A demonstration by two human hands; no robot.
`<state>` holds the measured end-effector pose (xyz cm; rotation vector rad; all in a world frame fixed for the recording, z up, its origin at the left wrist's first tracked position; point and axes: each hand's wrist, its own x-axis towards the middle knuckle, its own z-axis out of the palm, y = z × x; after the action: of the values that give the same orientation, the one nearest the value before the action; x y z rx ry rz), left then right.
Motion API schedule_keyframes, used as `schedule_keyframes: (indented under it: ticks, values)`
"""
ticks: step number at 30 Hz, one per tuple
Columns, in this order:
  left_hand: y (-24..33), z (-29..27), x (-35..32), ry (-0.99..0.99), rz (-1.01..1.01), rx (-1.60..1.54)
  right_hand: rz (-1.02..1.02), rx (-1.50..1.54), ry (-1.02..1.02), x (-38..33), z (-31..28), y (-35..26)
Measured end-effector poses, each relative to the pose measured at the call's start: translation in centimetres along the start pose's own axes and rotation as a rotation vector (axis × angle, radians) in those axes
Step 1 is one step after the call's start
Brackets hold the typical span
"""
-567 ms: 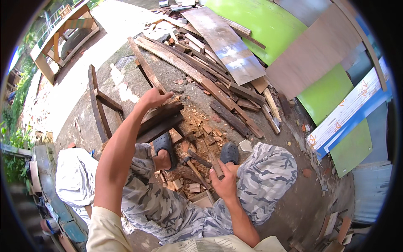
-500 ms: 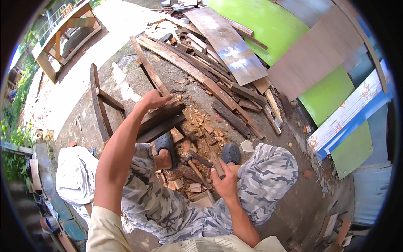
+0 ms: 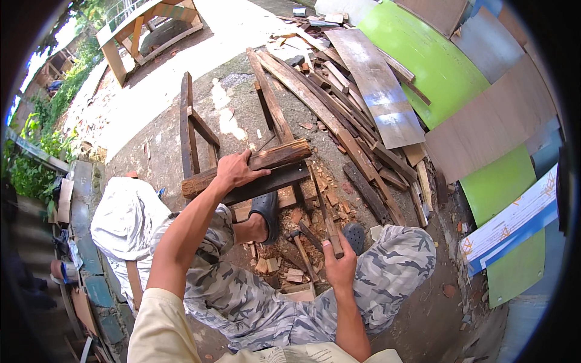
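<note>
My left hand (image 3: 237,171) is closed over a rough brown wooden beam (image 3: 278,154). The beam lies along the dark crosspiece (image 3: 266,183) of a low wooden frame (image 3: 189,127), whose long rails stretch away from me. My right hand (image 3: 340,261), near my right knee, grips the wooden handle of a long-bladed knife (image 3: 322,202). Its narrow blade, seen nearly edge-on, points up and away, its tip close to the beam's right end. Between my feet a hammer-like tool with a wooden handle (image 3: 304,257) lies among wood chips (image 3: 295,274).
Long wooden strips (image 3: 327,115) are heaped ahead to the right, beside a flat board (image 3: 381,91) and green sheets (image 3: 423,51). White cloth (image 3: 127,218) lies at my left. A wooden structure (image 3: 136,33) stands at the far left. My dark clogs (image 3: 264,215) flank the chips.
My left hand has moved from the frame's far rail onto the rough beam and now lies across it. The knife stays in my right hand. The view has swung left.
</note>
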<state>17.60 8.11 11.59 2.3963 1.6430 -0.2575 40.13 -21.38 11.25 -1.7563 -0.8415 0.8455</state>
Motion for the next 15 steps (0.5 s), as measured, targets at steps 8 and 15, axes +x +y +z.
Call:
schedule_keyframes:
  ticks: [8,15]
  values:
    - [-3.4,2.3,2.2,0.021,-0.157,-0.190,0.172,0.088,-0.016,0.4,0.2,1.9]
    - [-3.2,1.4,3.4,-0.032,-0.372,-0.303,0.278,0.115,-0.014,0.8,0.4,0.6]
